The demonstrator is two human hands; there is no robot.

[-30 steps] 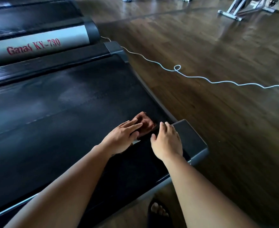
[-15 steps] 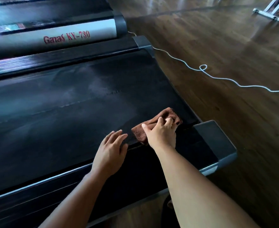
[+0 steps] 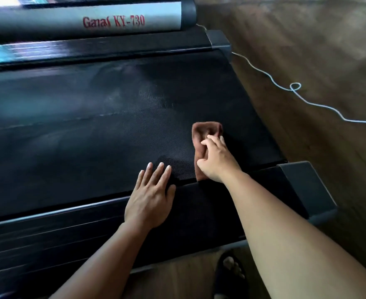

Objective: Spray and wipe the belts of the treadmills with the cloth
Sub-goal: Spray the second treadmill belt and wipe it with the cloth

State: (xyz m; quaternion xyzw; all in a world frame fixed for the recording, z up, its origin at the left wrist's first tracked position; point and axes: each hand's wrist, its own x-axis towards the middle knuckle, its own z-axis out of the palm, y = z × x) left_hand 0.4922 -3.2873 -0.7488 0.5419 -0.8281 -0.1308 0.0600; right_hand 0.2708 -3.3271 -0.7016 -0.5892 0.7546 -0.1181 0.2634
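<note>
A black treadmill belt (image 3: 91,126) fills the middle of the view, with a pale damp patch near its centre. A small brown cloth (image 3: 201,137) lies on the belt near its right end. My right hand (image 3: 215,160) presses on the cloth with curled fingers gripping it. My left hand (image 3: 149,201) lies flat with spread fingers, palm on the belt's near edge and the black side rail (image 3: 69,225), holding nothing. No spray bottle is in view.
A second treadmill (image 3: 80,20) marked "Ganas KY-730" lies beyond. A grey end cap (image 3: 307,188) closes the near rail at right. A white cable (image 3: 294,87) loops across the wooden floor (image 3: 318,50). My sandalled foot (image 3: 231,270) stands below the rail.
My right hand took over the cloth from the left and pushed it farther onto the belt. My left hand slid back to the belt's near edge. The view shifted left.
</note>
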